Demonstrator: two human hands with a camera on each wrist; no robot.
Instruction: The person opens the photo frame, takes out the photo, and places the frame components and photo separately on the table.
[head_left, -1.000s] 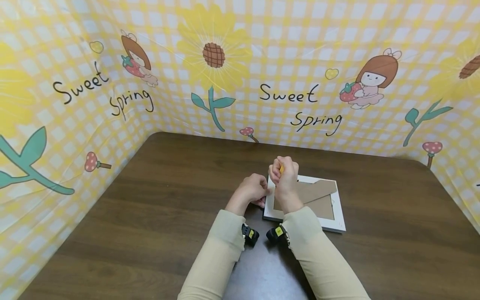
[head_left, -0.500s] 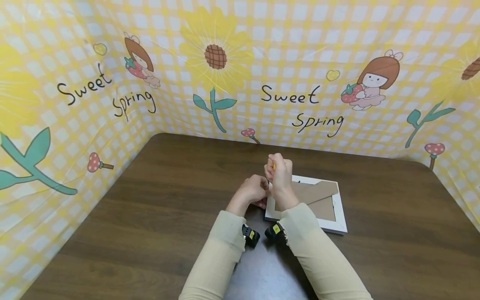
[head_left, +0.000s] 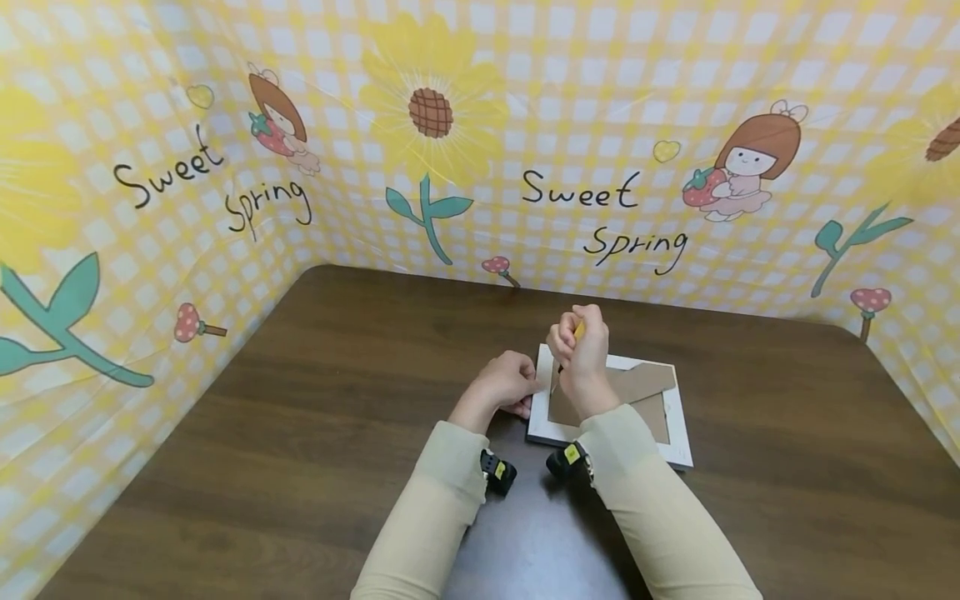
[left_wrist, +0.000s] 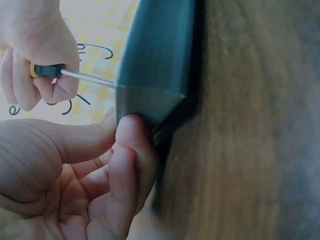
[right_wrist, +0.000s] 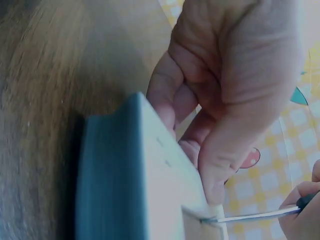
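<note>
A white picture frame lies face down, its brown backing board and slanted stand upward. My left hand pinches the frame's left edge, thumb on the back and fingers curled at the side. My right hand grips a screwdriver with a yellow and black handle, held above the frame's left part. In the right wrist view, the thin metal shaft reaches the inner border of the frame beside the left thumb. Whether the tip sits under anything there cannot be told.
The frame lies on a dark brown wooden table. A yellow checked cloth with flowers and lettering hangs behind the table and along its left side. Small black cameras are strapped to both wrists.
My right hand shifted slightly left, then back right with the screwdriver, and its shaft now shows in the head view. My left hand stays on the frame's edge.
</note>
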